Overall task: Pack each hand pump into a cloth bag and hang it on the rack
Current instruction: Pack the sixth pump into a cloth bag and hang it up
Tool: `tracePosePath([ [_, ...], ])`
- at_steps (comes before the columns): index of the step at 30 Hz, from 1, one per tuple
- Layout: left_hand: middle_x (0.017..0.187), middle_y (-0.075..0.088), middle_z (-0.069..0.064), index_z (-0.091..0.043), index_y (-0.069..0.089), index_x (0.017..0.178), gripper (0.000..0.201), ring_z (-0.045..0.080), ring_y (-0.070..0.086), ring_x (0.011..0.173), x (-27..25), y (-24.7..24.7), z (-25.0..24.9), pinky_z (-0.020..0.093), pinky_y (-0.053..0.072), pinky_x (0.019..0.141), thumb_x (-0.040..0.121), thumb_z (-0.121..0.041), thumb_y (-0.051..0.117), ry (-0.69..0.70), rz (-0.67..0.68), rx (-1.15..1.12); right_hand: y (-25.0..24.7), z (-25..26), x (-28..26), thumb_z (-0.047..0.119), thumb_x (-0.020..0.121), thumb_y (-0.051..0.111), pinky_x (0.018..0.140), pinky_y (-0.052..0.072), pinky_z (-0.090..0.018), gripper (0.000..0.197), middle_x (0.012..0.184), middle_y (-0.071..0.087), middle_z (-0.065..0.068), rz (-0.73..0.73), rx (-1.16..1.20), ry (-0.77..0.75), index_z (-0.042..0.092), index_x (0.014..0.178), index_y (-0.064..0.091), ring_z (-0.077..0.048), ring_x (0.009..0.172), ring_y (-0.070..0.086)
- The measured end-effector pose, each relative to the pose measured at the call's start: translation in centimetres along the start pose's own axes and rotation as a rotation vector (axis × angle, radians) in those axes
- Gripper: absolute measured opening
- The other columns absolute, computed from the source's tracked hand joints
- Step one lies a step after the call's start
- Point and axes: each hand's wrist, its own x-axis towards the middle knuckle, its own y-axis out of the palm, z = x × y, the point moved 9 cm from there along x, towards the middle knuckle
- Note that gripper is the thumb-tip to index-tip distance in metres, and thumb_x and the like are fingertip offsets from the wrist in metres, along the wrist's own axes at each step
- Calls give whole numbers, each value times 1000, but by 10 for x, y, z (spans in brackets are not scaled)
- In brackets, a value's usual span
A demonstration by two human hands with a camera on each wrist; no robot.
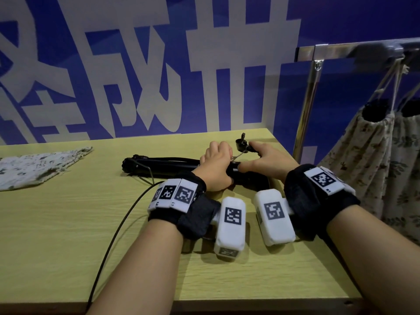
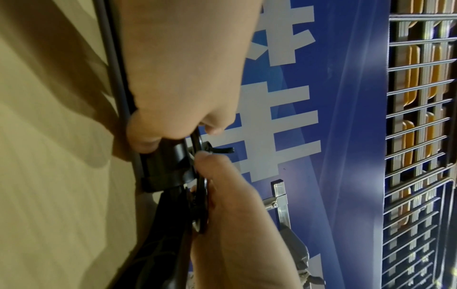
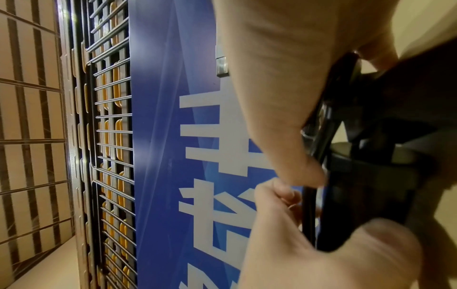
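A black hand pump [image 1: 163, 163] lies on its side on the wooden table [image 1: 68, 235]. My left hand [image 1: 218, 161] curls over the pump's barrel near its right end. My right hand [image 1: 256, 153] grips the same end beside it, thumb on the body and fingers at the small black valve head [image 1: 241, 142]. In the left wrist view the left hand [image 2: 188, 109] and right hand [image 2: 230, 205] close around the pump [image 2: 168, 166]. The right wrist view shows the pump [image 3: 371, 176] dark between both hands. A flat cloth bag [image 1: 36, 165] lies at the table's far left.
A metal rack [image 1: 341, 50] stands at the right, with two filled floral bags [image 1: 368, 160] hanging from it by cords. A blue wall with white characters [image 1: 159, 76] backs the table. A black cable [image 1: 122, 226] trails across the table from my left wrist.
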Motion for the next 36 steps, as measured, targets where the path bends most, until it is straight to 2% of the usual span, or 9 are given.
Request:
tracePosePath([
  [2, 107, 21, 0, -19, 24, 100, 47, 18, 30, 106, 1, -2, 1, 24, 28, 86, 80, -9, 65, -2, -25, -22, 5, -5, 4, 30, 74, 72, 90, 43, -28, 74, 136, 40, -5, 40, -158, 30, 18, 139, 38, -22, 121, 41],
  [4, 109, 21, 1, -17, 23, 101, 50, 20, 30, 111, 2, -5, 4, 25, 30, 91, 78, -12, 68, -10, -63, -44, 10, -10, 4, 33, 73, 73, 100, 39, -37, 84, 137, 37, -6, 94, -251, 69, 19, 144, 30, -24, 127, 35],
  [10, 121, 27, 3, -16, 32, 120, 67, 19, 27, 116, 6, -5, 17, 26, 27, 95, 72, -32, 76, -97, -89, 20, 14, -10, 4, 39, 72, 73, 102, 37, -39, 85, 136, 39, -7, 127, -371, 130, 23, 144, 30, -25, 127, 34],
  [15, 130, 29, 5, -18, 33, 128, 61, 21, 27, 125, 2, -17, 45, 28, 31, 99, 77, -9, 66, -183, -20, -221, 15, -5, 1, 33, 74, 69, 101, 40, -40, 76, 132, 41, -7, 101, -329, 155, 22, 140, 34, -26, 124, 35],
  [18, 131, 30, 7, -18, 36, 128, 54, 24, 30, 126, -15, -35, 94, 39, 32, 108, 81, -5, 59, -355, -103, -340, 18, -5, 1, 34, 74, 70, 102, 40, -42, 76, 132, 41, -6, 98, -324, 177, 23, 140, 33, -27, 124, 35],
  [26, 135, 39, 18, -6, 49, 122, 37, 34, 35, 126, -85, -107, 248, 42, 32, 103, 84, -3, 53, -755, -450, -180, 55, 26, 12, 37, 78, 66, 99, 36, -39, 71, 132, 41, -6, 87, -326, 170, 19, 139, 33, -27, 126, 31],
  [32, 142, 30, 24, -2, 47, 126, 39, 36, 25, 131, -112, -101, 322, 46, 22, 108, 90, -16, 45, -1022, -298, 81, 106, 64, 28, 40, 75, 67, 101, 38, -45, 74, 132, 41, -6, 145, -303, 98, 19, 138, 34, -27, 125, 33],
  [34, 143, 34, 26, -2, 55, 119, 38, 43, 28, 131, -112, -87, 359, 52, 23, 110, 89, -24, 44, -1059, -199, 77, 116, 70, 32, 40, 75, 68, 102, 38, -45, 75, 132, 41, -6, 154, -298, 87, 19, 139, 33, -27, 126, 32],
  [36, 144, 33, 26, -5, 57, 120, 40, 46, 24, 135, -116, -80, 400, 57, 21, 111, 86, -25, 53, -1110, -232, 11, 120, 71, 34, 40, 76, 68, 102, 38, -44, 75, 132, 40, -6, 153, -295, 84, 19, 139, 33, -27, 126, 32],
])
